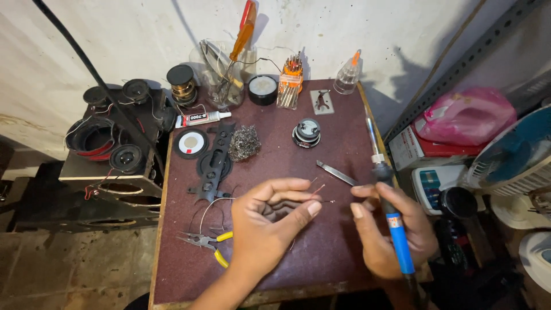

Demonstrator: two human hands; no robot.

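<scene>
My left hand (270, 221) hovers over the maroon table (333, 252), fingers curled, pinching thin red wires (317, 190) whose bare ends stick out to the right. My right hand (390, 229) grips a soldering iron (396, 229) with a blue handle, its metal tip pointing away toward the table's far edge. Metal tweezers (336, 173) lie just beyond both hands. Yellow-handled pliers (208, 242) rest left of my left wrist.
Steel wool (244, 142), a small round speaker (306, 132), a black plastic bracket (213, 163), a glue tube (202, 119), a jar of tools (224, 74) and a squeeze bottle (348, 74) sit farther back. A speaker box (115, 149) stands left; a fan (511, 152) and pink bag (465, 117) right.
</scene>
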